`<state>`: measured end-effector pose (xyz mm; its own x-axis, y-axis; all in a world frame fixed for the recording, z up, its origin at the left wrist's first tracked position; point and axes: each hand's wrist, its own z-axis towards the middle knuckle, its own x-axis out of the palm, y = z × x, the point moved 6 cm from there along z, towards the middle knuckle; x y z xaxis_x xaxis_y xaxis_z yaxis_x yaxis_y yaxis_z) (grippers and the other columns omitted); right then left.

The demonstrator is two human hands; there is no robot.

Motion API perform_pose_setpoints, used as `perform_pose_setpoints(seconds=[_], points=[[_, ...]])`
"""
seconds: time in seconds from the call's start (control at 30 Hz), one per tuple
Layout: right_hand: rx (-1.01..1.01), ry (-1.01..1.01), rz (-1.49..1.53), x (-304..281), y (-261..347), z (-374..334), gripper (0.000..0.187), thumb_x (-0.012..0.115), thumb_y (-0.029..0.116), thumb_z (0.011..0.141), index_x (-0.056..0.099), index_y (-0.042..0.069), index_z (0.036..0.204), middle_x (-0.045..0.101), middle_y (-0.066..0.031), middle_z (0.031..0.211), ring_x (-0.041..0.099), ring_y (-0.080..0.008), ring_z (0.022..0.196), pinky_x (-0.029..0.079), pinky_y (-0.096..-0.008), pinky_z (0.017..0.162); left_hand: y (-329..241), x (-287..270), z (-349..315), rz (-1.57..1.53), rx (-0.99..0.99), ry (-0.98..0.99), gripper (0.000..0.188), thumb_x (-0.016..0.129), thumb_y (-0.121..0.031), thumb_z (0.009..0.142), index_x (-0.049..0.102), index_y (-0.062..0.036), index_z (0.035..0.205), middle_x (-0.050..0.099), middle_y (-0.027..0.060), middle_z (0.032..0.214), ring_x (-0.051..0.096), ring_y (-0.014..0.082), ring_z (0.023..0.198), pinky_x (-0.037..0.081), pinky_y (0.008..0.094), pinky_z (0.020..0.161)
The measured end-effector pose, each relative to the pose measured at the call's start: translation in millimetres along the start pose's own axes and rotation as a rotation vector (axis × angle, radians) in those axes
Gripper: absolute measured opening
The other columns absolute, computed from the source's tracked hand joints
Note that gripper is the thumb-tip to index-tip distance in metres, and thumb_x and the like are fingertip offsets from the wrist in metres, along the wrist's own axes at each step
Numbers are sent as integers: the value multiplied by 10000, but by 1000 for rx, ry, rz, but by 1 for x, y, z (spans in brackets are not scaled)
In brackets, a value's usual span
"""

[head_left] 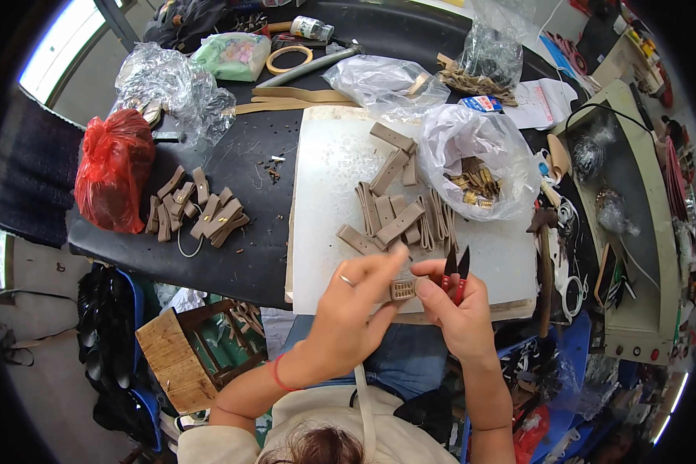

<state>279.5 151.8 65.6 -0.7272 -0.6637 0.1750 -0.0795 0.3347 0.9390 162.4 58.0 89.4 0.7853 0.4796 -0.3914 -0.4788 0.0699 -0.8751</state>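
My right hand (458, 313) pinches a small gold metal piece with rows of slots (403, 290) between thumb and finger. Red-handled snips (457, 280) also rest in that hand, their dark blades pointing away from me. From the left, my left hand (356, 301) reaches to the same piece, its thumb at the lower edge. The left fingertips are blurred, and whether they grip anything does not show. Just beyond both hands lies a pile of folded taupe straps (394, 220) on a white board (325, 170).
Right of the straps, a clear plastic bag (518, 182) holds gold metal pieces (475, 185). More folded straps (209, 216) lie at left beside a red plastic bag (114, 174). Farther back are a metal rod (313, 66), a wooden ring (289, 59) and a hammer (544, 255) at right.
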Motion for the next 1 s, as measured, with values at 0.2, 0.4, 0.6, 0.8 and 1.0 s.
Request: perform_pose_setpoints(seconds=[0.2,0.4,0.6,0.8,1.0], points=[[-420,19,-477,1,14,-3,291,716,58,779,646,50,1061,593,-8,945,498,-52,662,393,-181,555,35,6,-13,-852,-593,220,349,564,-137,931,515,57,1216,630,119,1018,628,134,907,529,253,811],[-611,218,-666,18,28,-5,385,767,36,694,668,84,1063,606,-45,960,587,-126,725,479,-240,582,36,3,-16,-927,-676,267,302,568,-129,927,547,78,1146,653,134,947,655,152,841,542,248,763],[-489,359,-696,19,33,1,372,752,41,716,671,111,1073,598,-42,940,586,-130,717,499,-255,609,33,-1,-14,-816,-638,218,238,588,-107,911,592,63,1078,661,120,914,653,140,794,534,236,705],[-609,-256,-928,-42,70,46,252,679,17,762,664,39,1012,617,-101,862,566,-159,675,453,-267,599,42,-95,0,585,3,-566,209,618,-7,827,639,-21,1034,661,114,956,630,209,866,465,315,749],[-659,-398,-1254,-73,64,105,201,602,50,815,634,-2,1006,625,-194,866,623,-337,780,478,-381,692,81,-116,-2,955,-89,-518,231,618,-80,846,637,-31,1071,581,126,1196,442,314,1230,331,423,1018]])
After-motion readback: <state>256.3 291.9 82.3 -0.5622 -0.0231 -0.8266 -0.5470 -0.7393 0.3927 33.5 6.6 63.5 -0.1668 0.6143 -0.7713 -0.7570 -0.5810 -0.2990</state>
